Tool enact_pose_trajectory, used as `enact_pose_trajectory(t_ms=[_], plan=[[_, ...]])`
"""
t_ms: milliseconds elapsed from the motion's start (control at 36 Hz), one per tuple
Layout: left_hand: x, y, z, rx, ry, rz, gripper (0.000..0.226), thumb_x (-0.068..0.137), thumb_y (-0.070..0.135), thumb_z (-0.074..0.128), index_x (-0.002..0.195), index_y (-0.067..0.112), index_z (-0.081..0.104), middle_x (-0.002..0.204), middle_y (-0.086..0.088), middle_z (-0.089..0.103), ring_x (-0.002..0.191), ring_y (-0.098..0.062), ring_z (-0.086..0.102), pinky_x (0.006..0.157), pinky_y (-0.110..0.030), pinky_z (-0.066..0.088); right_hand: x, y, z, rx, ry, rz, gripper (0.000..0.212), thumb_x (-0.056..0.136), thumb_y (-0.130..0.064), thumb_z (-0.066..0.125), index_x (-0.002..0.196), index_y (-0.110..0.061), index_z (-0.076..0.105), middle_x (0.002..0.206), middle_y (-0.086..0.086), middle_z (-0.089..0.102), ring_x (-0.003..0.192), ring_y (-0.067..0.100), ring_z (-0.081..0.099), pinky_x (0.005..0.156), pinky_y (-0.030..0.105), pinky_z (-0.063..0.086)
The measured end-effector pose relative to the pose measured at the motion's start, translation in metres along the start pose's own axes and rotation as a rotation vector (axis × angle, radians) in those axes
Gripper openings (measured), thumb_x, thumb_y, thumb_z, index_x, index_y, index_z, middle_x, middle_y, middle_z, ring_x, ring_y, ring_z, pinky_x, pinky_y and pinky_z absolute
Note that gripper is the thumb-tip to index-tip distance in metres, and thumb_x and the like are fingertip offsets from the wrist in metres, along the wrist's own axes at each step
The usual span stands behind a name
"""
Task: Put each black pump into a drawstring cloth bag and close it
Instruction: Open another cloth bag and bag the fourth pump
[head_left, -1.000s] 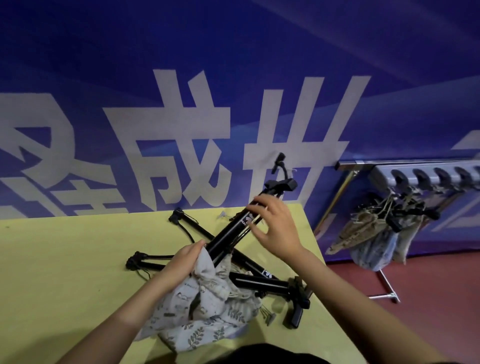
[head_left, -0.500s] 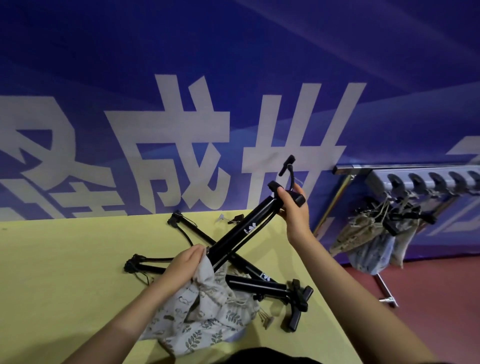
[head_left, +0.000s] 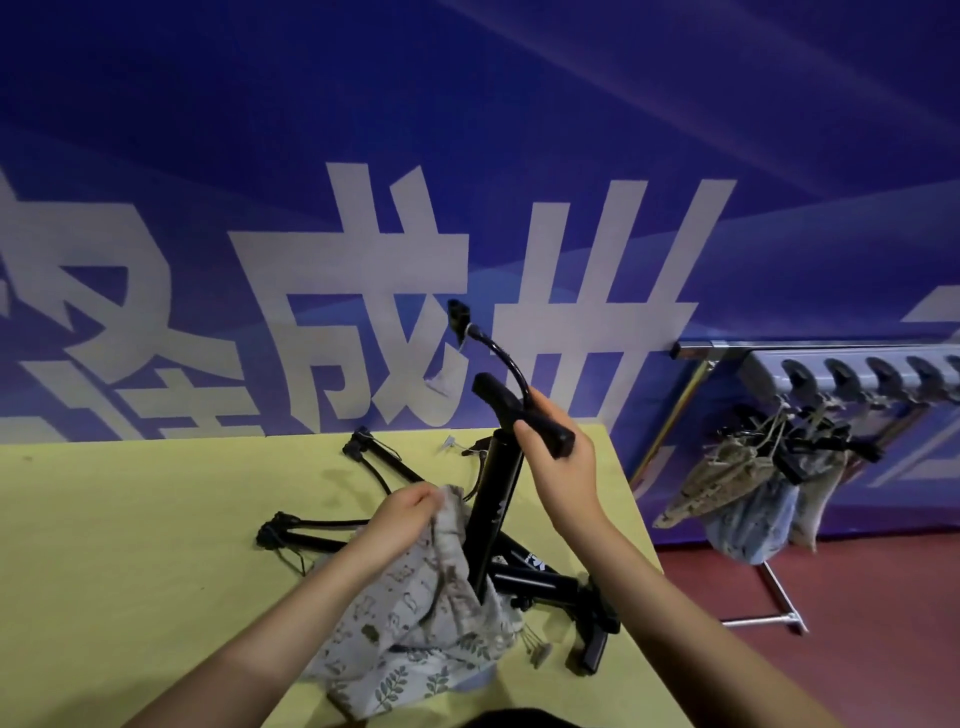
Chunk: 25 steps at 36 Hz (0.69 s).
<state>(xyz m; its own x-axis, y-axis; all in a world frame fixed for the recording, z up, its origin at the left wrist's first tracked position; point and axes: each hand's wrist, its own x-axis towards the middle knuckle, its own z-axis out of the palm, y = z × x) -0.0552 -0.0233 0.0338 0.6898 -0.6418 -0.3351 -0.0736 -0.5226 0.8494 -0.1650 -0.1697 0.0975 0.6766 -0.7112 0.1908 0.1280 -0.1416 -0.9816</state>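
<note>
At frame centre a black pump (head_left: 492, 499) stands nearly upright, its lower end hidden inside the printed cloth bag (head_left: 415, 618) on the yellow desk (head_left: 130, 545). The right hand (head_left: 558, 457) grips its handle; the left hand (head_left: 402, 512) pinches the bag's mouth.

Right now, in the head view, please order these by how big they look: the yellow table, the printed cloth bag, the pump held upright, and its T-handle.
1. yellow table
2. printed cloth bag
3. pump held upright, partly hidden inside the bag, so unsure against it
4. T-handle
</note>
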Motion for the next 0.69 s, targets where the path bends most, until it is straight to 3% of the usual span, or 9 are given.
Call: enact_pose_trajectory(t_ms=[56,139,222,306,389,472,528,611,694], plan=[[0.0,0.004,0.0,-0.016,0.023,-0.006,0.028,0.102,0.019,0.042,0.09,0.003,0.061,0.08,-0.006,0.054,0.078,-0.017,0.051,0.065,-0.024,0.035,0.001,-0.007,0.003,0.021,0.012,-0.056,0.038,0.092,-0.005,0.059,0.12,-0.031,0.058,0.115,-0.005,0.067,0.106,-0.004,0.061,0.087,0.008,0.046],[0.001,0.004,-0.002,0.012,0.072,-0.058,0.027,0.1,0.017,0.041,0.075,0.012,0.05,0.071,-0.004,0.046,0.067,-0.015,0.045,0.062,-0.029,0.031,0.006,-0.02,0.005,0.06,0.061,-0.132,0.038,0.092,-0.005,0.058,0.119,-0.032,0.059,0.112,-0.005,0.068,0.104,-0.001,0.062,0.086,0.012,0.047],[0.001,0.005,-0.007,0.01,0.073,-0.085,0.025,0.099,0.027,0.044,0.08,0.013,0.052,0.082,-0.004,0.054,0.078,-0.018,0.053,0.072,-0.031,0.038,0.013,-0.027,0.006,0.151,0.128,-0.154,0.036,0.088,-0.02,0.058,0.122,-0.031,0.061,0.116,0.001,0.069,0.113,0.014,0.062,0.096,0.028,0.049],[-0.002,0.016,-0.01,-0.143,0.095,-0.111,0.025,0.098,0.029,0.047,0.092,0.014,0.065,0.097,-0.005,0.066,0.093,-0.02,0.062,0.088,-0.035,0.046,0.017,-0.027,0.007,0.229,0.212,-0.132,0.032,0.084,-0.029,0.061,0.112,-0.043,0.062,0.119,0.002,0.068,0.117,0.023,0.061,0.104,0.046,0.046],[-0.004,0.031,-0.011,-0.295,0.128,-0.077,0.028,0.096,0.029,0.044,0.094,0.007,0.062,0.094,-0.011,0.063,0.086,-0.024,0.061,0.078,-0.033,0.045,0.013,-0.02,0.01,0.28,0.258,-0.083,0.032,0.078,-0.038,0.064,0.11,-0.044,0.065,0.122,0.003,0.067,0.12,0.025,0.059,0.105,0.051,0.044],[-0.006,0.05,-0.008,-0.478,0.17,-0.062,0.025,0.1,0.025,0.042,0.098,0.014,0.065,0.091,-0.011,0.069,0.083,-0.026,0.065,0.071,-0.033,0.049,0.0,-0.013,0.017,0.253,0.228,-0.106,0.038,0.08,-0.033,0.063,0.118,-0.035,0.061,0.119,-0.005,0.068,0.119,0.017,0.06,0.104,0.046,0.046],[-0.007,0.062,-0.006,-0.565,0.159,-0.046,0.027,0.101,0.026,0.041,0.101,0.017,0.067,0.091,-0.011,0.072,0.086,-0.028,0.067,0.081,-0.041,0.052,-0.011,-0.008,0.022,0.201,0.161,-0.16,0.045,0.08,-0.036,0.061,0.124,-0.028,0.058,0.121,-0.008,0.066,0.118,0.009,0.059,0.101,0.032,0.048],[-0.01,0.072,-0.008,-0.706,0.128,-0.017,0.035,0.1,0.028,0.043,0.113,0.006,0.068,0.106,-0.017,0.072,0.103,-0.03,0.067,0.1,-0.046,0.047,-0.023,0.0,0.026,0.126,0.052,-0.232,0.042,0.082,-0.035,0.058,0.124,-0.03,0.054,0.123,-0.014,0.061,0.117,-0.004,0.056,0.093,0.011,0.043],[-0.013,0.075,-0.016,-0.775,0.159,0.024,0.031,0.1,0.02,0.045,0.11,0.003,0.068,0.106,-0.017,0.072,0.1,-0.028,0.069,0.089,-0.038,0.052,-0.026,0.005,0.024,0.053,-0.078,-0.251,0.043,0.084,-0.035,0.057,0.127,-0.033,0.05,0.127,-0.014,0.057,0.119,-0.005,0.053,0.095,0.01,0.041]])
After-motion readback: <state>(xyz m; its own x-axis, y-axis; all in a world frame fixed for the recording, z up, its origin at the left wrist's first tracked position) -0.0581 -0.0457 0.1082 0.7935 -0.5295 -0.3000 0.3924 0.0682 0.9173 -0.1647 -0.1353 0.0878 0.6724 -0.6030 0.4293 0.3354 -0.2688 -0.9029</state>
